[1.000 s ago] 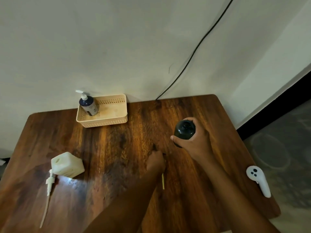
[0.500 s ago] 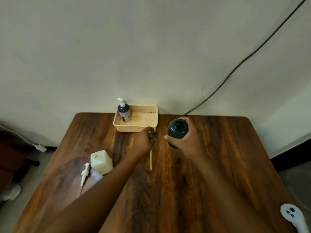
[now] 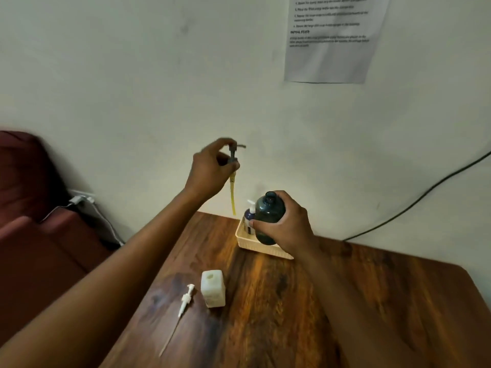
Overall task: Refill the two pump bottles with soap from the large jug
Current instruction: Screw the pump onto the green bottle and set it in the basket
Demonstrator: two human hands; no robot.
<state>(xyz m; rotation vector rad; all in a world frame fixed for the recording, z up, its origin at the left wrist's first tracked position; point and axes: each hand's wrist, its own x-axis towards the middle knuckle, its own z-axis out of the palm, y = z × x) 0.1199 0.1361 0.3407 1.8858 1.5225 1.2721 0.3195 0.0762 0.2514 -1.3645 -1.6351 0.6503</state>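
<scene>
My right hand grips a dark green bottle with an open neck, held above the table near the cream basket. Up against the wall, my left hand pinches a grey pump head; its yellow dip tube hangs down, left of the green bottle and apart from it. A blue pump bottle with a white pump stands in the basket, partly hidden by the green bottle. The white jug stands uncapped on the table, with a white pump and tube lying to its left.
The wooden table fills the lower right, its left edge running diagonally. A dark red seat is to the left, with a white cable along the wall. A printed sheet hangs on the wall and a black cable runs down it.
My left hand has lifted the grey pump high above the table. My right hand has carried the green bottle towards the basket. The camera has tilted up and turned left.
</scene>
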